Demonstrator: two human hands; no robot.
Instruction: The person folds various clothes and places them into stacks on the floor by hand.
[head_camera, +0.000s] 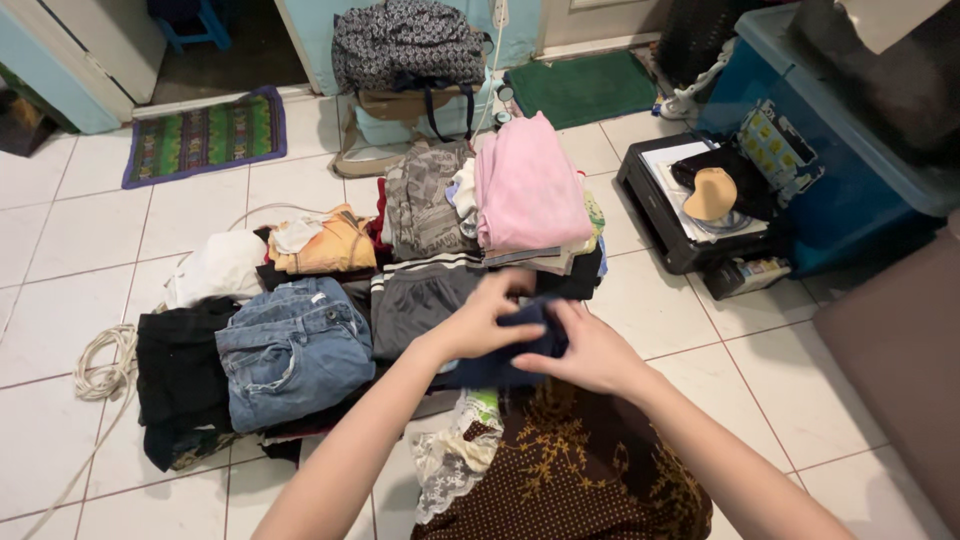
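My left hand (487, 318) and my right hand (590, 352) both grip a small dark navy garment (530, 335), held above my lap. A brown cloth with a gold leaf pattern (570, 470) covers my lap below it. Just beyond my hands lie dark grey shorts with white stripes (420, 295) and folded blue jeans (295, 350). A tall folded stack topped by a pink garment (525, 190) stands behind the shorts.
Black clothing (180, 380), an orange garment (330, 245) and a white one (220, 265) lie on the tiled floor at left, beside a coiled rope (105, 365). A black printer (690, 205) and a blue bin (840, 170) stand at right. Bags (410, 60) and mats lie beyond.
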